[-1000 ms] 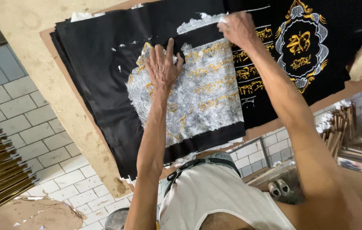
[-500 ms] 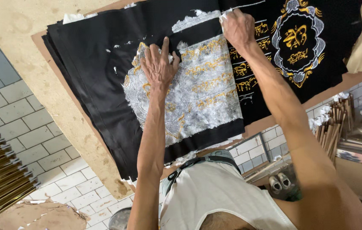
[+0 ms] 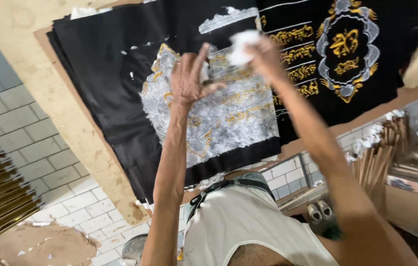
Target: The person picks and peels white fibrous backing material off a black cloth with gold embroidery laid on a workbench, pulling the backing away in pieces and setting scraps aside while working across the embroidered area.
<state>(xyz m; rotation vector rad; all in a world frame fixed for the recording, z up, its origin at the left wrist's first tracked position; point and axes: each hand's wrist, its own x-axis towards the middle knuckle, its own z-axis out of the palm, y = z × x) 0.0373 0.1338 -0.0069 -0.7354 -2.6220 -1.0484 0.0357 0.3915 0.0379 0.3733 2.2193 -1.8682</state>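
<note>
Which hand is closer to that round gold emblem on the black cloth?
The right hand. It is just left of the round emblem, pinching a white scrap. The left hand is farther off, over the silvery patch.

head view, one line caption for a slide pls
Left hand on silvery backing of black cloth; right hand pinches white scrap.

The black embroidered cloth (image 3: 120,88) runs past the top edge, and the white scrap (image 3: 242,45) is motion-blurred.
</note>
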